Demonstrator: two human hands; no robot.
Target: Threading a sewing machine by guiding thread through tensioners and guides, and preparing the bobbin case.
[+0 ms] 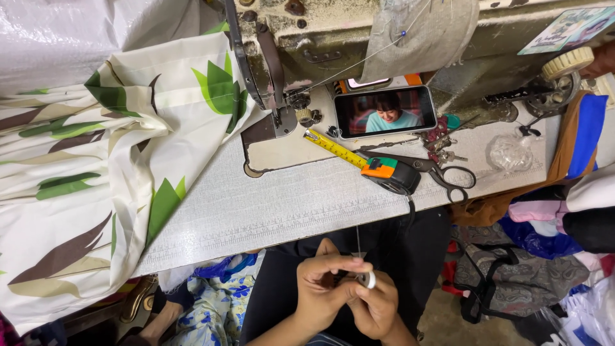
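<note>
My left hand (323,282) and my right hand (375,306) are pressed together over my lap, below the table's front edge. Between their fingertips they pinch a small white round thing, like a bobbin (369,279). A thin thread (358,240) runs up from it toward the table. The sewing machine (282,57) stands at the back of the grey table (256,205), its needle area above a metal plate. Cream fabric with green and brown leaves (96,166) lies heaped on the left of the table.
An orange and black tape measure (384,173) with yellow tape pulled out lies beside black scissors (442,173). A phone (384,112) leans against the machine, showing a video. Piles of cloth and a patterned bag (512,275) fill the right side.
</note>
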